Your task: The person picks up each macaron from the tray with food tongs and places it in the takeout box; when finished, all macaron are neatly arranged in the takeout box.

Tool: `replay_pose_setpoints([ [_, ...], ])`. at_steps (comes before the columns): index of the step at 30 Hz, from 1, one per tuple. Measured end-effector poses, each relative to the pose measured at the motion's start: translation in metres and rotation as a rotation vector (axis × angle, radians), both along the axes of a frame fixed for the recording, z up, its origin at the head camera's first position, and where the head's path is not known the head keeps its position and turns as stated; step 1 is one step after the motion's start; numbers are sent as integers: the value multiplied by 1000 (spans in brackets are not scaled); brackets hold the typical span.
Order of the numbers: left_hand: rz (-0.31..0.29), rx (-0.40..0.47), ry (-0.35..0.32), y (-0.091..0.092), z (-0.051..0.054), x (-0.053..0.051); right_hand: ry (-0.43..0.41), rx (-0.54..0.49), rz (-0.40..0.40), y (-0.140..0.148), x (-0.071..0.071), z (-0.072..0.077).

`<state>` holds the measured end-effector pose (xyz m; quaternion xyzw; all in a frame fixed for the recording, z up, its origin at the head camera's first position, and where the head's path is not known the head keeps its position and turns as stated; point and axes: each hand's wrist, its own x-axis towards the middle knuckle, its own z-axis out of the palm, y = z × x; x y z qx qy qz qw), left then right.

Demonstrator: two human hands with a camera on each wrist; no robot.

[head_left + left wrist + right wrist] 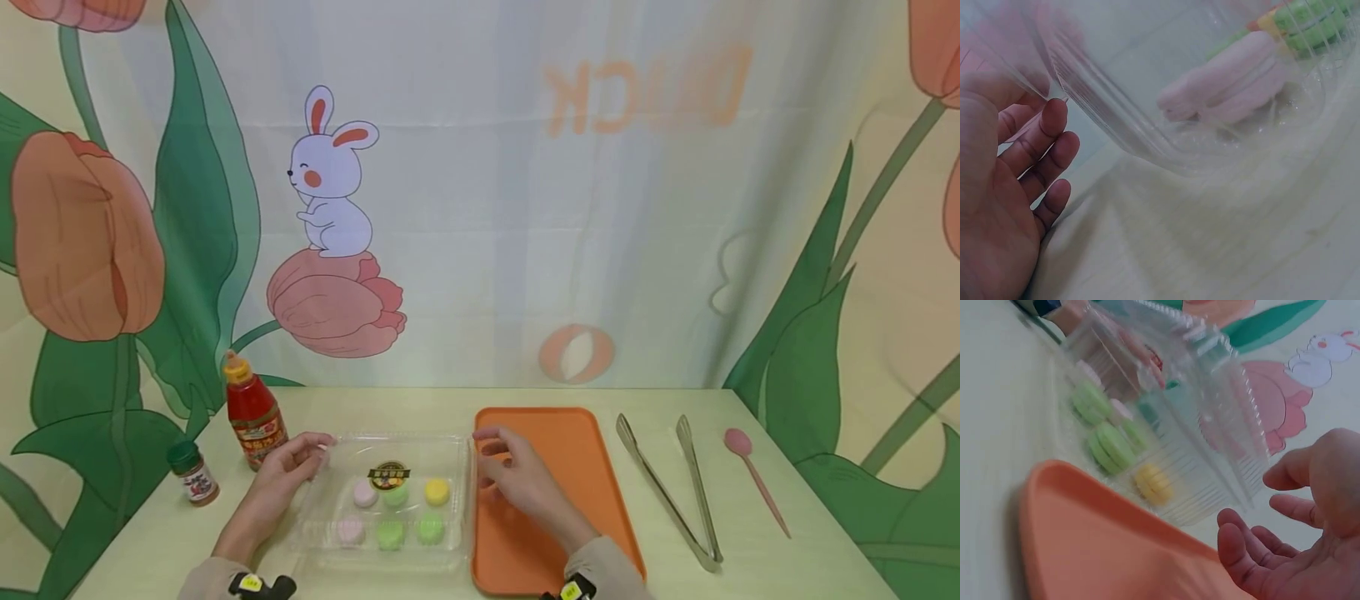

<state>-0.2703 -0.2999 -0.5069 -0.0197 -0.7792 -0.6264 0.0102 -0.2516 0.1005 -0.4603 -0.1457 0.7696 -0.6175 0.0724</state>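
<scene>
A clear plastic clamshell box (pixel 405 458) with a dark label lies on the table before me. Several pink, green and yellow macarons (pixel 390 534) sit inside it. At its far left corner is my left hand (pixel 281 475), thumb and forefinger pinching the thin plastic rim in the left wrist view. My right hand (pixel 521 483) hovers at the box's right side over the orange tray (pixel 555 533). Its fingers (pixel 1247 540) are loosely bent and hold nothing; a small gap separates them from the box edge in the right wrist view.
Left of the box stand a red sauce bottle (pixel 255 412) with a yellow cap and a small green-capped jar (pixel 193 475). Metal tongs (pixel 667 500) lie spread right of the tray, with a pink spoon (pixel 759 483) beyond. A printed curtain (pixel 480 208) hangs behind the table.
</scene>
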Motion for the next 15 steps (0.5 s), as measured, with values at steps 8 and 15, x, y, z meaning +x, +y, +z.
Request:
replay_pose_setpoints([
  [8, -6, 2, 22, 0, 1, 1, -22, 21, 177, 19, 45, 11],
  [15, -5, -10, 18, 1, 1, 2, -116, -75, 174, 11, 65, -6],
])
